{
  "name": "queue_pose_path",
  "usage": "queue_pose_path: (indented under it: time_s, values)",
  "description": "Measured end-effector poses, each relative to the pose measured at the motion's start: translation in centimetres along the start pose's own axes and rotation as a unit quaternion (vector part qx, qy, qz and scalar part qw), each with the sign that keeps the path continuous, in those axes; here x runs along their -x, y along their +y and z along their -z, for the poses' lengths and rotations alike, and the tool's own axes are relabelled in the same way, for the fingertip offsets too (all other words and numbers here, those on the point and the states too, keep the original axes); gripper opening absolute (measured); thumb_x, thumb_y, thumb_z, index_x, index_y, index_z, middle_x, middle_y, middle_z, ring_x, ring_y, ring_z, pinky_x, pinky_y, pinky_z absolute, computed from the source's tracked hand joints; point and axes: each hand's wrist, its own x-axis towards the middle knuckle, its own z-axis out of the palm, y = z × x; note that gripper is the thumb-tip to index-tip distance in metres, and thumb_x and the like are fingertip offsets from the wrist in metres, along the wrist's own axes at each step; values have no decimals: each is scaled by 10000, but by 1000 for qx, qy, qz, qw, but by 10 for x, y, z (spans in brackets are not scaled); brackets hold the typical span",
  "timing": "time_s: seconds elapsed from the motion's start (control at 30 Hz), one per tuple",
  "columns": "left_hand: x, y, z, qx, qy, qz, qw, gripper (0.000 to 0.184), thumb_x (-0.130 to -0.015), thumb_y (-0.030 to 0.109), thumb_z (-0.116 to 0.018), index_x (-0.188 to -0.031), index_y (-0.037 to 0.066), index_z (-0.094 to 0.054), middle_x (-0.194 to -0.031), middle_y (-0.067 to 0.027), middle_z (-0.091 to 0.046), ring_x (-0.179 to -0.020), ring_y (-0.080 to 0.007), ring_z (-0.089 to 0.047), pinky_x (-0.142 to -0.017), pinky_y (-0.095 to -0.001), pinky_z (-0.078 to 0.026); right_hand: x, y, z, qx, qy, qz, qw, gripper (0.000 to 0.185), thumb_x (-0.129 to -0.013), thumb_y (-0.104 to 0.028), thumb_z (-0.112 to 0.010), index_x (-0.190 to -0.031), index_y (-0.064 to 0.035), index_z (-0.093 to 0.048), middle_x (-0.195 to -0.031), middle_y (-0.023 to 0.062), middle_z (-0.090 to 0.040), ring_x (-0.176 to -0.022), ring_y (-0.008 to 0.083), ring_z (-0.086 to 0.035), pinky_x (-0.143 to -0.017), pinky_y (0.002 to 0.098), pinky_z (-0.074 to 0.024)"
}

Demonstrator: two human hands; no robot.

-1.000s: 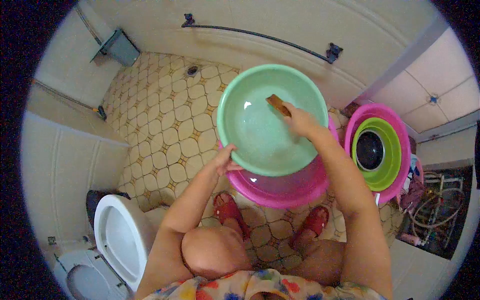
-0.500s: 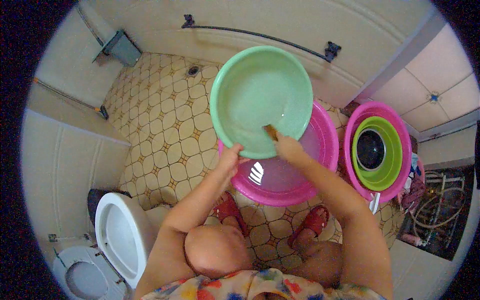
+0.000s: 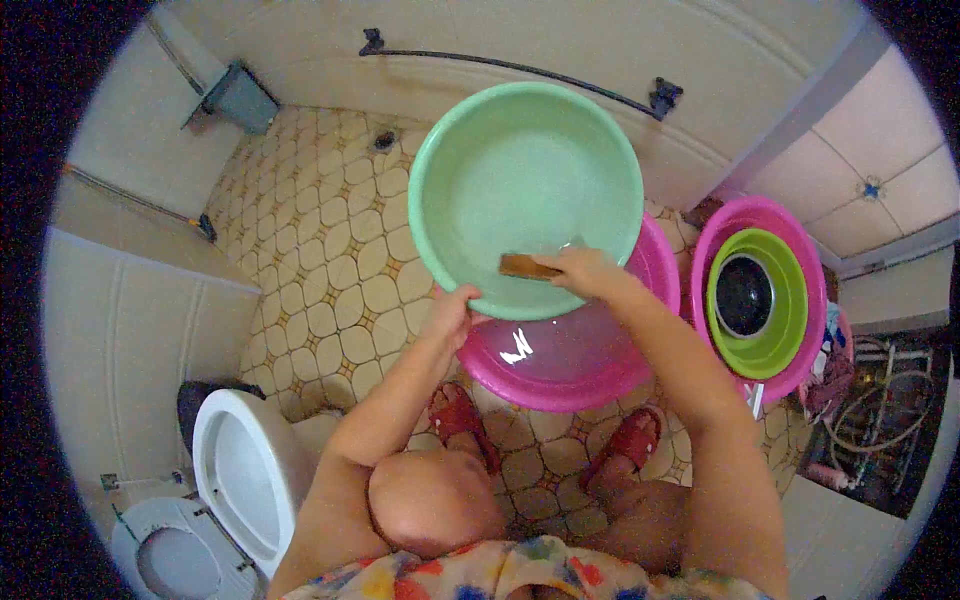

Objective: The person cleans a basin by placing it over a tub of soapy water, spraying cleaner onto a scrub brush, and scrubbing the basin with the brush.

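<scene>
A large mint-green basin [image 3: 520,190] is held tilted above a pink basin [image 3: 560,375] with cloudy water in it. My left hand [image 3: 455,318] grips the green basin's near left rim, thumb over the edge and fingers beneath. In my right hand [image 3: 590,272] is a brown wooden brush [image 3: 528,267], pressed against the inside of the green basin near its lower wall. The brush's bristles are hidden.
At the right stand a second pink basin [image 3: 812,330], a lime-green basin [image 3: 795,300] and a dark bowl [image 3: 744,296], nested, with clothes [image 3: 828,375] beside them. A white toilet [image 3: 245,480] is lower left. A grey bin [image 3: 245,98] is upper left.
The green basin has moved up and left from above the pink basin. The brush has shifted down and left inside it and now points left.
</scene>
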Motion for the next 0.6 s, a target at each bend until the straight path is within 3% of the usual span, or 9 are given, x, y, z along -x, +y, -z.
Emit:
queue_pose_path:
  time_s: [0.07,0.17,0.3,0.43,0.53,0.6]
  values:
    - [-3,2,6,16,1,9,1000,493,-730,24,-494,-1202,-2,-356,-1053,-156,-527,-877,-280,-588,-696,-371,-545,-1,10,4,40,5,33,999,480,-811,-282,-564,-1272,-291,-429,-895,117,-553,-821,304,-568,-683,410,-459]
    - [12,11,-13,-64,15,4,998,505,-717,7,-497,-1201,8,-355,-1032,-156,-538,-852,-274,-596,-664,-363,-545,-7,-5,7,98,53,34,993,481,-799,-284,-575,-1259,-325,-442,-876,106,-551,-796,295,-563,-672,406,-450]
    - [-9,2,11,-113,0,-17,993,476,-739,118,-518,-1170,-33,-384,-1052,-170,-516,-866,-286,-573,-688,-371,-533,-17,-6,-7,98,70,33,992,446,-807,-289,-556,-1240,-345,-464,-868,90,-550,-822,284,-552,-713,412,-419]
    - [1,15,12,-105,7,14,994,482,-736,133,-522,-1158,-56,-387,-1042,-165,-522,-850,-284,-575,-684,-373,-526,-5,10,17,145,-40,47,988,420,-795,-340,-546,-1203,-408,-477,-861,92,-579,-846,288,-586,-690,465,-444]
    - [9,18,-1,-134,-6,15,991,486,-730,136,-525,-1152,-61,-388,-1039,-168,-521,-855,-281,-572,-685,-364,-527,-10,4,3,149,31,30,988,438,-794,-347,-544,-1215,-429,-455,-870,92,-585,-855,277,-585,-694,453,-439]
    - [4,14,3,-151,-13,17,988,480,-732,133,-521,-1150,-61,-388,-1044,-172,-518,-865,-280,-569,-687,-353,-529,-17,-7,2,129,36,27,991,441,-811,-314,-539,-1237,-391,-453,-839,77,-550,-821,263,-550,-711,411,-398]
